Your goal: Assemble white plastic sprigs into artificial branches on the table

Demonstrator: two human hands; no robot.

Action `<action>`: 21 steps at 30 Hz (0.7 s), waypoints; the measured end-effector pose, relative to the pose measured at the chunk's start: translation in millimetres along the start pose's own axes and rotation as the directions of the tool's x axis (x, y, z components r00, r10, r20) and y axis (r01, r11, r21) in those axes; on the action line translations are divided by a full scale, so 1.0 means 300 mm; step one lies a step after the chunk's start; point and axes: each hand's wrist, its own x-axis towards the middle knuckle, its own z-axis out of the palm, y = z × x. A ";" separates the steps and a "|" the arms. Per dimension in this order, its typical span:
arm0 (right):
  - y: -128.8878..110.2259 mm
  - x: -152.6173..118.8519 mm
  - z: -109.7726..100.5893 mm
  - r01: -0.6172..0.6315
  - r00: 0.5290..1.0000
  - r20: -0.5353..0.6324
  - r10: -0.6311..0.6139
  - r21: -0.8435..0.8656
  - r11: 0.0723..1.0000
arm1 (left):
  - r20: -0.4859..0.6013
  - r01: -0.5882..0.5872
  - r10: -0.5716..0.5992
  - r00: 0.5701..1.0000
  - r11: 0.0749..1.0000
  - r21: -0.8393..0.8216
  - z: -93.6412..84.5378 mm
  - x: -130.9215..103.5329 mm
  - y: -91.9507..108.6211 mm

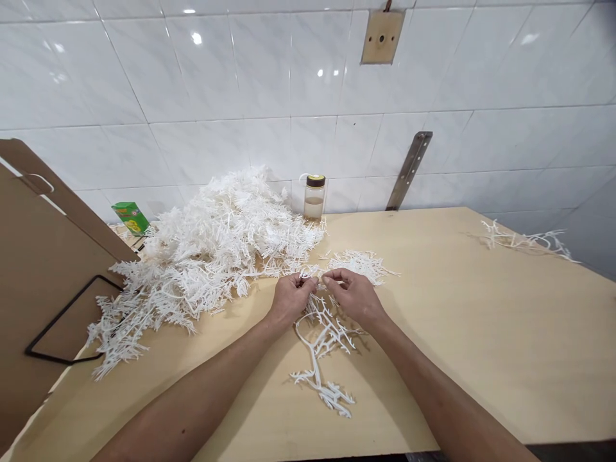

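Note:
Both my hands meet over the middle of a pale wooden table (462, 301). My left hand (290, 296) and my right hand (353, 295) each pinch the top end of a white plastic sprue frame (321, 350), a branching strip with small comb-like parts. The frame trails toward me across the table, between my forearms. Just beyond my right hand lies a small heap of loose white pieces (359, 263). A big pile of the same white frames (212, 250) spreads to the left of my left hand.
A small clear jar with a dark lid (314, 197) stands by the white tiled wall. A brown cardboard box flap (43, 256) rises at the left, with a green packet (129, 217) behind it. A few stripped white strands (527, 240) lie at the far right.

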 end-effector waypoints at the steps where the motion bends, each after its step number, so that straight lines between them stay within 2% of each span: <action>1: -0.003 -0.003 0.006 -0.003 0.999 0.044 0.002 0.018 1.000 | -0.003 -0.005 0.005 1.000 1.000 0.002 0.000 0.000 0.001; 4: -0.010 -0.011 0.020 -0.007 0.997 0.081 0.007 0.005 1.000 | -0.017 -0.023 0.023 1.000 1.000 0.004 0.000 0.002 -0.002; 7: -0.013 -0.016 0.026 0.000 0.999 0.034 0.003 -0.077 0.997 | -0.020 -0.030 0.030 0.999 0.999 0.011 0.001 0.008 -0.010; 11: -0.018 -0.021 0.035 0.056 0.998 -0.026 -0.062 -0.192 0.980 | -0.023 -0.070 0.070 0.997 0.997 0.037 0.005 0.013 -0.022; 14: -0.022 -0.024 0.042 0.069 0.996 -0.043 -0.079 -0.199 0.978 | -0.020 -0.132 0.134 0.991 0.986 0.103 0.008 0.010 -0.027; 17: -0.022 -0.025 0.036 0.050 0.998 -0.029 -0.057 -0.184 0.982 | -0.018 -0.181 0.186 0.982 0.969 0.169 0.008 0.004 -0.025; 21: -0.027 -0.021 0.011 0.032 0.999 0.018 -0.029 -0.213 0.976 | -0.005 -0.194 0.201 0.980 0.953 0.233 0.008 -0.005 -0.015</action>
